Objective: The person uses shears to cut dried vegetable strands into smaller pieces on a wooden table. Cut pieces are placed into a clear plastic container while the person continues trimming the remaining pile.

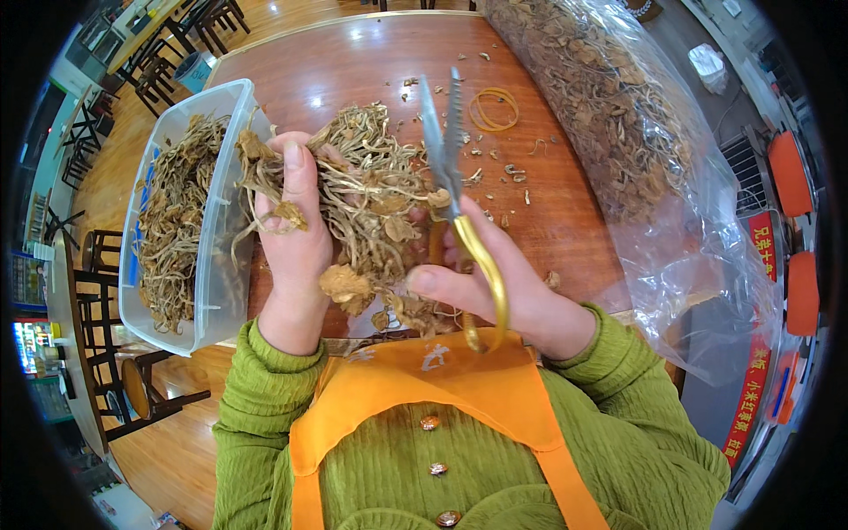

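My left hand [295,245] holds a few long-stemmed dried mushrooms [262,165] between thumb and fingers. Beside it, a larger tangle of dried mushrooms [377,212] spreads between my hands and partly hides the fingers of both. In my right hand [510,278] is a pair of kitchen scissors [480,248] with gold handles. Its blades point away from me, slightly apart, one with a toothed edge. The right thumb lies against brown mushroom caps [424,311] near my orange apron [424,371].
At left stands a clear plastic box [225,199] with dried mushrooms [179,232] inside. A large clear bag [689,285] of dried mushrooms lies along the table's right side. Rubber bands [493,126] and cut bits [513,171] lie on the wooden table [563,199].
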`<state>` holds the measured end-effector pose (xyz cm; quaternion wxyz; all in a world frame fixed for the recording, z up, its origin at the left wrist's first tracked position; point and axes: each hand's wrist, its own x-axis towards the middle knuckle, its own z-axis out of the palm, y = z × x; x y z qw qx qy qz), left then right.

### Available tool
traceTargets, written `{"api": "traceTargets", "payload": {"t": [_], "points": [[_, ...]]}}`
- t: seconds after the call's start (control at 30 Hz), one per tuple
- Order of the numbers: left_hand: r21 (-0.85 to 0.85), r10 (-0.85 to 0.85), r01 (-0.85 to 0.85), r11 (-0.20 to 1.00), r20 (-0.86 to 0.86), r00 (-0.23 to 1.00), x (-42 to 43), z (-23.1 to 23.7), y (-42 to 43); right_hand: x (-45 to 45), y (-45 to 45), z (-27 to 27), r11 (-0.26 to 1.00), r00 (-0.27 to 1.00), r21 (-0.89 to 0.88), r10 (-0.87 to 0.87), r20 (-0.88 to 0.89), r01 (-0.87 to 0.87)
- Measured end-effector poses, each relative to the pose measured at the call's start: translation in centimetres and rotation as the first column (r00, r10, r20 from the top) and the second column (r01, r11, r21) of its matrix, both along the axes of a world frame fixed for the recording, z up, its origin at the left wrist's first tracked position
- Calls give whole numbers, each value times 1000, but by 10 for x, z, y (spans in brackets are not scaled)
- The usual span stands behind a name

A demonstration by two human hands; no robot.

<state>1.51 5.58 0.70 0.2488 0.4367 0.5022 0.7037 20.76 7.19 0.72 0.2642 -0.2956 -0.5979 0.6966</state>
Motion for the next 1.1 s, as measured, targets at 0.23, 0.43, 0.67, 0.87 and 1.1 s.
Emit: {"api": "traceTargets", "payload": {"t": [0.23, 0.43, 0.67, 0.87, 1.1], "points": [[-84, -45, 79, 993, 343, 938, 15, -2, -9, -13, 8, -1, 981, 972, -145, -152, -178, 126], [-113, -91, 210, 971, 637, 766, 15, -10, -11, -4, 10, 9, 985, 966, -140, -130, -224, 100], [45, -327, 357, 933, 520, 789, 16, -10, -19, -7, 21, 0, 951, 947, 113, -265, -183, 288], [-131, -288, 279, 951, -62, 956, 10, -12, -31, -6, 26, -10, 905, 920, 200, -340, -195, 376], [80, -517, 512, 855, 73, 853, 7, -19, -34, -4, 25, -11, 857, 928, 360, -315, -196, 367]]}}
